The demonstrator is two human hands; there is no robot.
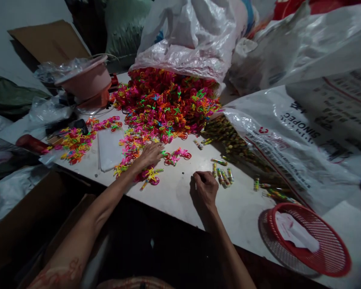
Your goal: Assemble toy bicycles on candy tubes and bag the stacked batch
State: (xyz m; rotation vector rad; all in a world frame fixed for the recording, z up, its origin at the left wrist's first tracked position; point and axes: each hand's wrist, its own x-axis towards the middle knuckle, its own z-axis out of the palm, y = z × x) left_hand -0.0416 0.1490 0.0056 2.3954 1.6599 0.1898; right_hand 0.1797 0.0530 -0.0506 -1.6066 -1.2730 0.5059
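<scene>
My left hand (152, 154) lies over small bright plastic toys (135, 150) on the white table. Its fingers are stretched out and touch the toys at the near edge of the heap. A little cluster of pink and red toys (177, 155) is just right of its fingertips. My right hand (206, 185) rests on the table with its fingers curled in; whatever they may hold is hidden. Beside it lie several short clear tubes filled with coloured bits (224, 176). A stack of clear plastic bags (110, 149) lies left of my left hand.
Behind, a large white sack (186, 44) spills the toy heap (168, 100). At right, a printed white sack (291, 132) holds many more tubes (234, 136). A red mesh basket (333, 241) with paper inside stands near right. A pink basin (86, 80) stands at back left.
</scene>
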